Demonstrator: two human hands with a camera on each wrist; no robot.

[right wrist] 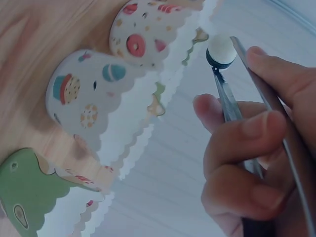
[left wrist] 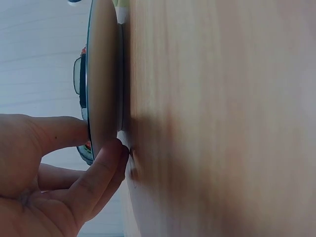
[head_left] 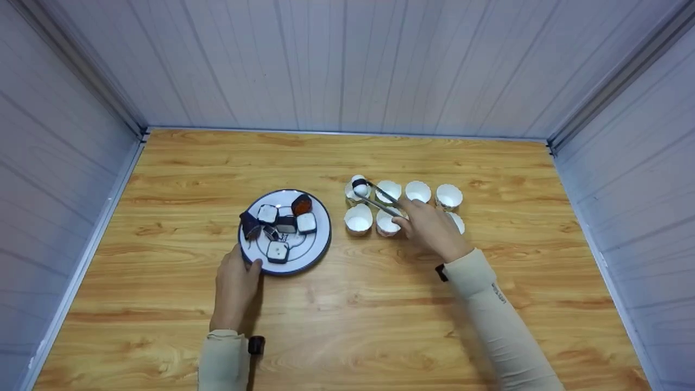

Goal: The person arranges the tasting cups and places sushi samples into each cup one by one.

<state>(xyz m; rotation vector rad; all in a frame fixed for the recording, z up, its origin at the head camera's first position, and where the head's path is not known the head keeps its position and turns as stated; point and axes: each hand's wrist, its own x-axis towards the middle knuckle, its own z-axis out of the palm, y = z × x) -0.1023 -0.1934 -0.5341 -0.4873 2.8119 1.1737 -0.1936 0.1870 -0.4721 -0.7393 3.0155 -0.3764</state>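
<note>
At the near-left rim of a white plate (head_left: 316,243) with a blue edge, my left hand (head_left: 234,288) grips it. The left wrist view shows the thumb (left wrist: 61,133) on the rim and fingertips beneath the plate. Sushi-like pieces sit on it, among them a white-topped one (head_left: 278,251) and an orange-topped one (head_left: 302,205). With my right hand (head_left: 434,227) I hold metal tongs (head_left: 383,207). Their tips pinch a small white roll with a dark band (right wrist: 222,51), which overlaps the far-left paper cup (head_left: 350,196) in the head view.
Several white-lined paper cups stand in two rows right of the plate, including a near-left one (head_left: 358,220) and a far-right one (head_left: 449,195). My right hand partly covers the near row. Pale panel walls (head_left: 347,65) bound the wooden table (head_left: 347,326) at the back and sides.
</note>
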